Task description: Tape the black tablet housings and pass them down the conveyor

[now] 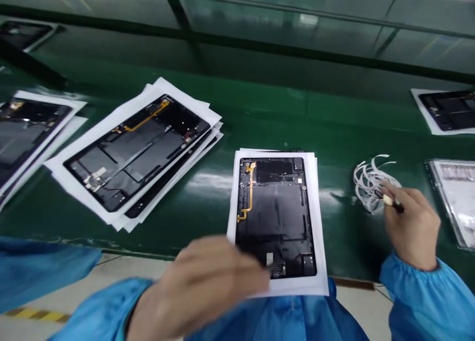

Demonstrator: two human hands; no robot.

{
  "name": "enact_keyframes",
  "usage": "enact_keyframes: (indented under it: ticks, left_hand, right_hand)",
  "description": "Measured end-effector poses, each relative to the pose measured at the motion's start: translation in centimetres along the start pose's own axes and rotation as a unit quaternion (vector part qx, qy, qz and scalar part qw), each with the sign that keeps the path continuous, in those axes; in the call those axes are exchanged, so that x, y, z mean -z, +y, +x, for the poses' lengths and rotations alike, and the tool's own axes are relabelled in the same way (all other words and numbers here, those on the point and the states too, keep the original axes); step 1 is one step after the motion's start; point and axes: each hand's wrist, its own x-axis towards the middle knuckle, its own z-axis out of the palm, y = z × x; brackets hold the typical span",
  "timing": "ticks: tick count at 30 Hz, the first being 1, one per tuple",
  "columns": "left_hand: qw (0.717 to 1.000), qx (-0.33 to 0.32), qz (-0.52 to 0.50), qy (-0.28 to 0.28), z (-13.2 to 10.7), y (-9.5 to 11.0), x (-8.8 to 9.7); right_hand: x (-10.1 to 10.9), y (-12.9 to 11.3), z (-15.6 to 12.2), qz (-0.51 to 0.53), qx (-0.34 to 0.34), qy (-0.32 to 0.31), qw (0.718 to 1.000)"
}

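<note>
The person's left hand (200, 286) hovers, blurred, over the lower end of a black tablet panel (274, 217), which lies on white paper (319, 222) on a green counter (334, 113), right in front of the person. Its fingers (237, 267) stretch out flat and loose around nothing, though I can't tell whether they touch the panel. A yellow flex cable (250, 192) runs down the panel's left side, and a small white label (269, 259) sits near its lower end, with no readable writing.

To the panel's right, the right hand (411, 227) has its fingers (393, 192) clenched on a small dark tool (389, 200) with a pale tip. The tool sits just beside a loose bunch of curled white strips (371, 182). Farther right of the panel lies a printed sheet (454, 197) in a clear sleeve, its dark print too blurred to read.

Left of the panel is a stack of similar panels (137, 153) on white paper. Blue sleeves (426, 301) cover both arms.
</note>
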Motion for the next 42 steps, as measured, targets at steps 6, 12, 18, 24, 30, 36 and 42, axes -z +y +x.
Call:
enact_keyframes:
  ticks: [6,12,18,24,30,36,42]
  left_hand:
    - [0.995,-0.055,0.059,-0.056,10.9,-6.1,-1.0]
    - [0.990,-0.017,0.114,-0.083,11.5,-8.3,-3.0]
    - [0.985,-0.015,0.139,-0.097,11.5,-8.6,-2.9]
    - [0.984,-0.023,0.148,-0.094,11.5,-8.9,-3.1]
    - [0.983,-0.029,0.155,-0.092,11.5,-9.0,-3.2]
    - [0.982,-0.036,0.164,-0.087,11.5,-9.1,-3.2]
    - [0.984,-0.029,0.150,-0.087,11.5,-9.0,-3.1]
  right_hand:
    - [-0.6,-5.5,-3.5,0.058,0.051,0.008,0.997]
    - [-2.6,-10.6,-7.1,0.224,0.213,-0.136,0.941]
    - [-2.7,-10.2,-8.3,0.266,0.266,-0.154,0.914]
    - [-2.2,-10.4,-8.7,0.224,0.308,-0.168,0.909]
    - [-1.6,-11.0,-7.6,0.147,0.347,-0.191,0.906]
    - [-1.6,-11.1,-7.6,0.138,0.354,-0.199,0.904]
    - [-1.6,-11.3,-7.4,0.125,0.358,-0.196,0.904]
